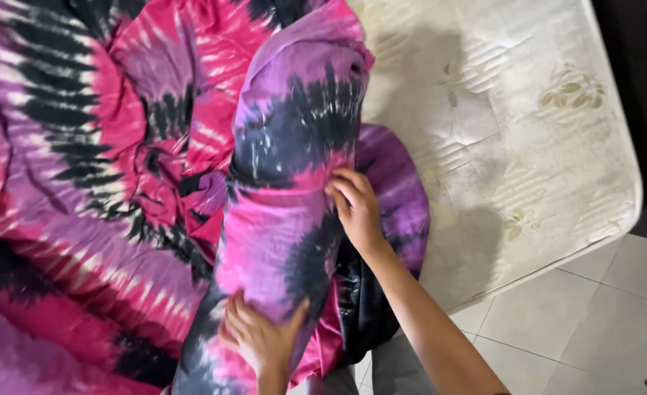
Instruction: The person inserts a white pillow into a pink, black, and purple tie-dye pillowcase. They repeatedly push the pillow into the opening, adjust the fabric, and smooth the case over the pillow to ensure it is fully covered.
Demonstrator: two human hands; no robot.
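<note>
Long bolster-shaped pillow [290, 183] in a pink/purple/black tie-dye cover sits centre frame, standing up off the bed toward the camera; long axis runs roughly bottom-to-top of frame, leaning slightly right at the top; lower end near the person's body, upper end over the bare mattress [528, 124]; left hand [261, 340] is on the lower end, fingers spread and pressed flat on the fabric, thumb out to the right, looks like a cupping hold rather than a pinch; right hand [356, 208] is at mid-length on the pillow's right flank, fingers together and curled onto the cover edge, fingertips digging into the fabric; can't tell if it's pinching a fold or just pressing; so the pillow body lies up and left of the right hand's fingers, straight up-frame from the left hand; left hand is nearer the bottom end, right nearer the middle; matching tie-dye sheet [82, 183] is bunched over the left half of the bed, touching the pillow's left side; pillow/sheet boundary is hard to read since the patterns merge; dark loose fabric hangs under the right forearm, unclear whether cover or sheet; pillow's bottom end is cut off by the frame edge; tiled floor [594, 314] lower right.
</note>
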